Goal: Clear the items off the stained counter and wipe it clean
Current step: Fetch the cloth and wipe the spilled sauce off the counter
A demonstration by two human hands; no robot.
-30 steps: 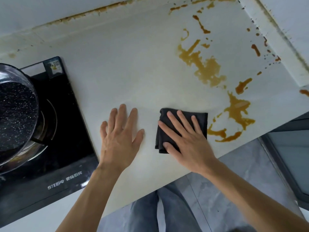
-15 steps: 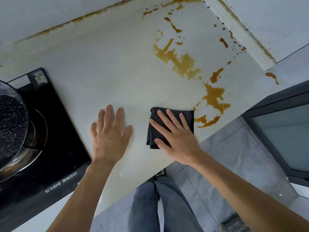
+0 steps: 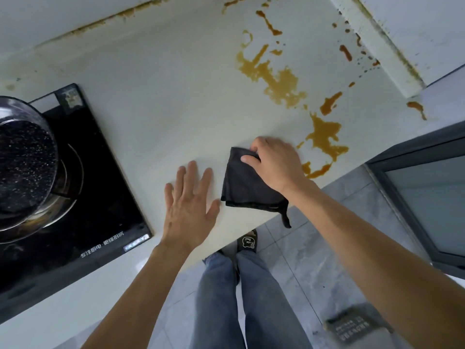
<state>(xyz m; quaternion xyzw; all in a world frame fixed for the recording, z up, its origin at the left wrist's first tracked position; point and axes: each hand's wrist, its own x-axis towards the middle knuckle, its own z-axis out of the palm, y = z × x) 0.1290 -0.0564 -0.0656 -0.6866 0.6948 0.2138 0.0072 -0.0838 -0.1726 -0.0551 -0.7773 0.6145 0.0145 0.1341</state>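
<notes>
A home kitchen: induction cooktop (image 3: 83,197), pot (image 3: 25,167), stained counter (image 3: 163,96).

A single wide-angle view from the person's head looks steeply down, close over the front edge of the pale stained worktop (image 3: 156,102), taking in both forearms and the grey tiled floor (image 3: 302,260) below.

Grey tile floor (image 3: 314,268) w/ drain grate (image 3: 352,327); white wall (image 3: 63,11) behind; dark-framed glass door (image 3: 425,195) at right.
</notes>
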